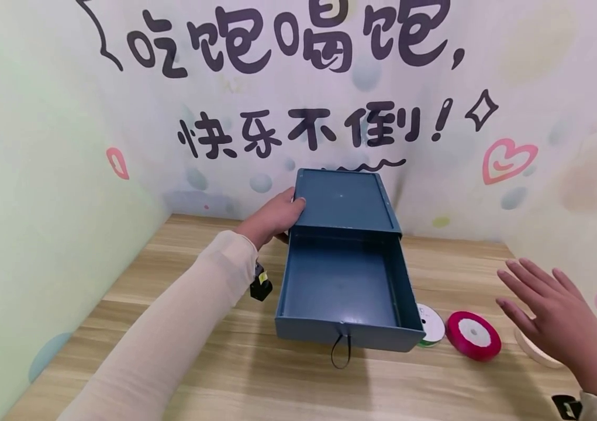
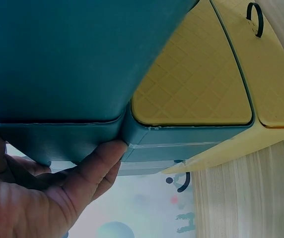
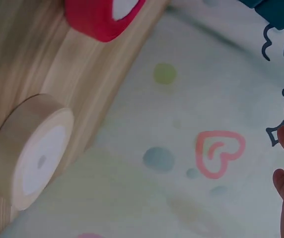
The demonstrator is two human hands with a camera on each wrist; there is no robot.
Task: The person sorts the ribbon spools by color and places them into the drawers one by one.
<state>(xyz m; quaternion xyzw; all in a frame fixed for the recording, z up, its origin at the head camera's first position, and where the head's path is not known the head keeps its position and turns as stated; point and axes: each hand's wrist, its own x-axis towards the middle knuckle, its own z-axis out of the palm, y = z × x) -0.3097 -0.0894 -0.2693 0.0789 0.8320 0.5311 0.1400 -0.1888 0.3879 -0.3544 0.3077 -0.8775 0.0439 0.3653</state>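
A blue drawer box [image 1: 342, 196] stands on the table with its top drawer [image 1: 337, 286] pulled far out, showing a bare floor inside. A thin black loop [image 1: 341, 354] hangs from the drawer's front. My left hand [image 1: 277, 213] grips the box at its left edge, thumb on top; in the left wrist view the thumb presses the blue wall near a corner. Lower yellow drawers [image 2: 196, 74] show there too. Fingers spread, my right hand [image 1: 551, 318] hovers at the right, holding nothing, over a cream ribbon spool [image 3: 37, 153].
A red ribbon spool [image 1: 474, 334] lies right of the drawer. Between them, a white spool [image 1: 433, 323] with a green edge is partly hidden by the drawer. Behind the wooden table [image 1: 198, 356] rises a wall [image 1: 256, 169] with dark lettering.
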